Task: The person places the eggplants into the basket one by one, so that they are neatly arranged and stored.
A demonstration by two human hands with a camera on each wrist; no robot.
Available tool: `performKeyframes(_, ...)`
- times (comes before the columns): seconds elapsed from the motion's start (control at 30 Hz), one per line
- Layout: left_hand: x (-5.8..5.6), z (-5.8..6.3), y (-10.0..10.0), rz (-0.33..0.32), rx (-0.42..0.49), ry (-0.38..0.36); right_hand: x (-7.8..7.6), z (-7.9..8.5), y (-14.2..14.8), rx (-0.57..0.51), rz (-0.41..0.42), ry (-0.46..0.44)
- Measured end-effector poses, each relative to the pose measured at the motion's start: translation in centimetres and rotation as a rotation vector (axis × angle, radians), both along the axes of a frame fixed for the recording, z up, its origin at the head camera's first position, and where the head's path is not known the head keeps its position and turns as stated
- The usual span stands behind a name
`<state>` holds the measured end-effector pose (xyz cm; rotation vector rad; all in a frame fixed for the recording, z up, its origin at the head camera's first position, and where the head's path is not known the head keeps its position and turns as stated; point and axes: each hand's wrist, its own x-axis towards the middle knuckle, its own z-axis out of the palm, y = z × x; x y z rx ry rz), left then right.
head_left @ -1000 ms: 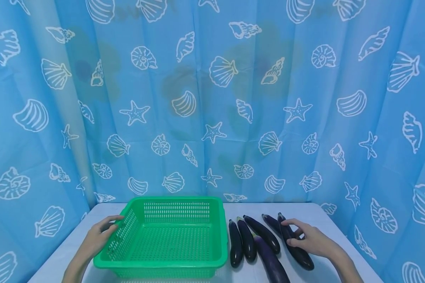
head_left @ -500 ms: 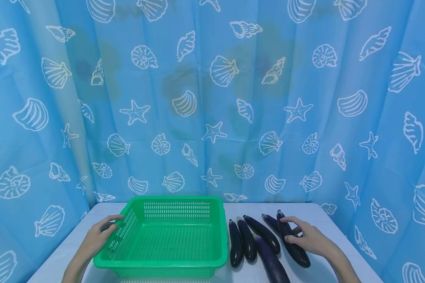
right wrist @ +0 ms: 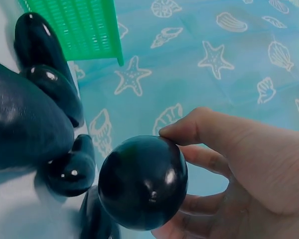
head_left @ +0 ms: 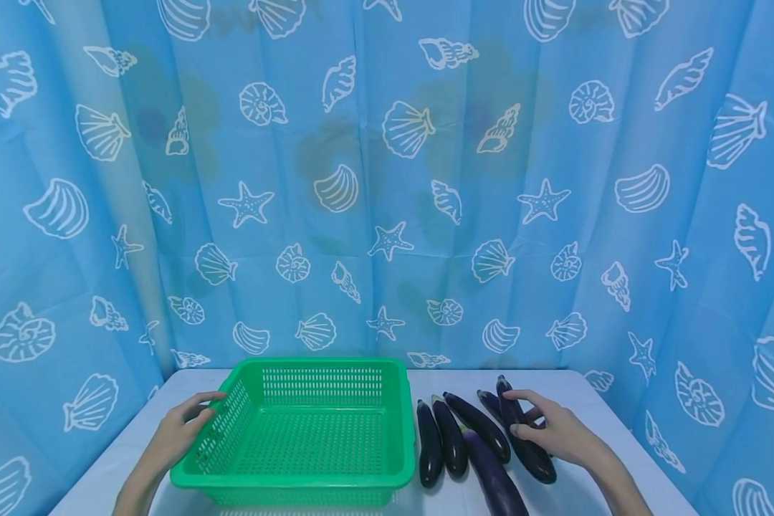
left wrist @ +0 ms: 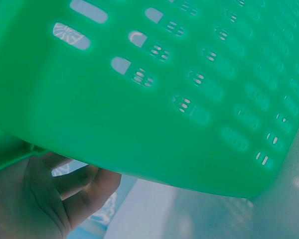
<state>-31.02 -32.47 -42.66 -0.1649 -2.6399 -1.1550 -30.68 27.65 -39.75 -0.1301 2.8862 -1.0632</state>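
My right hand (head_left: 564, 431) holds a dark, glossy eggplant (head_left: 534, 459), thumb on its near side and fingers on its far side. Its rounded end (right wrist: 142, 184) faces the camera in the right wrist view. Behind it, partly covered, lies another eggplant (head_left: 489, 403). At the left, a green plastic basket (head_left: 290, 482) with slotted walls stands with nothing inside. My left hand (head_left: 179, 431) grips its left rim; in the left wrist view, bent fingers (left wrist: 92, 191) meet the basket's edge.
Between basket and right hand lie several eggplants: a dark one (head_left: 429, 448) closest to the basket, two beside it, and a more purple one (head_left: 493, 476) nearer the front. A blue shell-print curtain (head_left: 387, 215) encloses the white table (head_left: 593, 494) behind and at both sides.
The right hand has moved a little left and away from the body with the eggplant, which now overlaps more of the one behind it. The left hand and basket have stayed put.
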Motion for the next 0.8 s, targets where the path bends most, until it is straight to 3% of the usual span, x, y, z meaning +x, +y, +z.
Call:
performKeyframes(0.5,0.0,0.1,0.0,0.001,0.009,-0.018,0.5,0.8,-1.4,-0.008,0.01,0.025)
performKeyframes(0.8,0.0,0.1,0.0,0.013,0.001,-0.047,0.3,1.0,-2.4,0.004,0.06,0.077)
